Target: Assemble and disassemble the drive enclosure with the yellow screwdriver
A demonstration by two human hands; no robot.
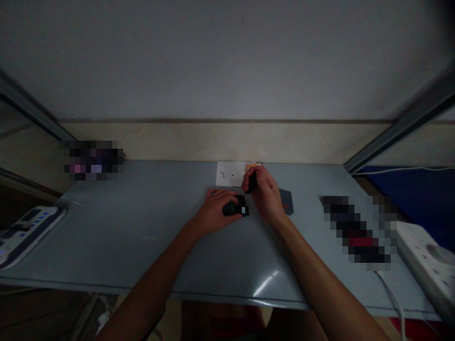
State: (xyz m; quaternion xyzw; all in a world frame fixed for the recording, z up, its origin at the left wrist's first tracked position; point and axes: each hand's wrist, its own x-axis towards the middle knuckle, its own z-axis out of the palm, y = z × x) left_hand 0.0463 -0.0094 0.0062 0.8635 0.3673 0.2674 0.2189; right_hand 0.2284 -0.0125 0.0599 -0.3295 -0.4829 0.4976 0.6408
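Observation:
My left hand (218, 208) is closed around a small black device (233, 208) with a greenish patch and a white label, low over the grey table. My right hand (265, 189) is just to its right and a little farther back, fingers curled around a dark object (251, 183) whose kind I cannot make out. Behind the hands lies a white sheet (227, 180) with several tiny dark specks on it, possibly screws. An orange patterned item (253, 166) shows partly behind my right fingers. A dark grey flat piece (286, 202) lies partly hidden by my right hand.
The grey table (124, 237) meets the wall at the back. A white power strip (426, 255) stands at the right edge, with a white cable (394, 293) hanging near it. Another white strip-like unit (31, 232) sits at the left. Blurred-out items are on both sides.

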